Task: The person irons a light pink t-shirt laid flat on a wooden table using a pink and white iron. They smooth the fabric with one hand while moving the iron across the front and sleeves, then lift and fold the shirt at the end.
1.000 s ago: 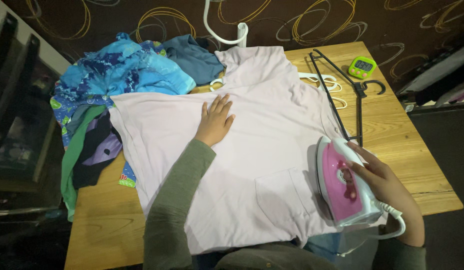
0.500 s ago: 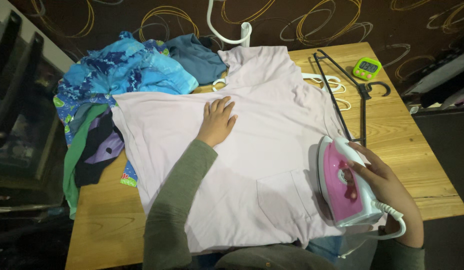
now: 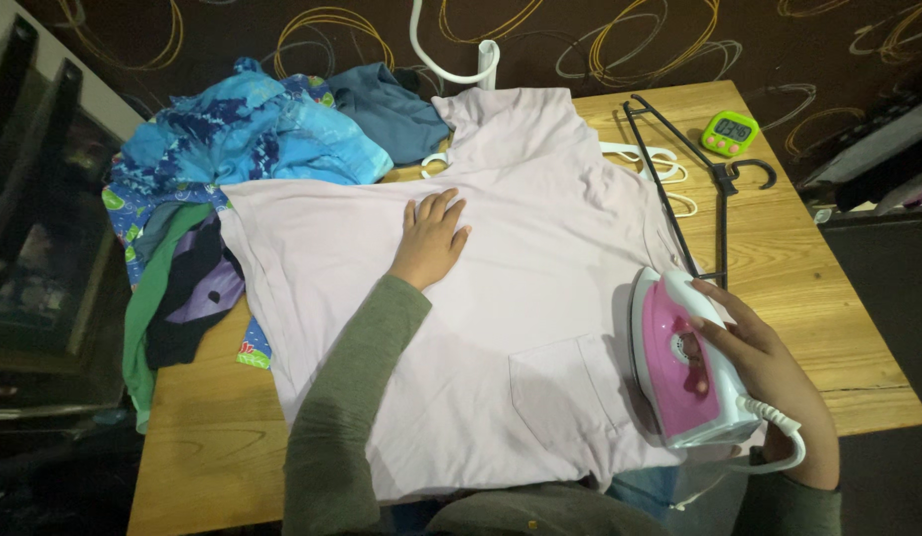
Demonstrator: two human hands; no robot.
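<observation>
Left hand: left hand (image 3: 428, 241) lies flat, fingers spread wide, palm down on the pale lilac cotton shirt (image 3: 501, 298); it grips nothing.
Right hand: right hand (image 3: 769, 372) is closed around the handle of the pink and white plastic steam iron (image 3: 684, 362).
Iron: soleplate rests on the shirt's edge, just beside the chest pocket; its white cord loops out beneath the right wrist.
Shirt: spread flat over the light wooden desk (image 3: 828, 298), lying under both hands, collar on the far side from the person.
Beyond the left hand: crumpled heap of blue patterned cloth (image 3: 248, 134) with a grey-blue garment (image 3: 387, 109) beside it.
Outward of the left hand: green and dark purple garments (image 3: 178, 293) hanging over the desk edge.
Beyond the right hand: black wire hanger (image 3: 694, 189) lying across white plastic hangers (image 3: 650, 164), partly touching the shirt.
Far corner past the right hand: small green digital timer (image 3: 730, 133), well apart from the iron.
</observation>
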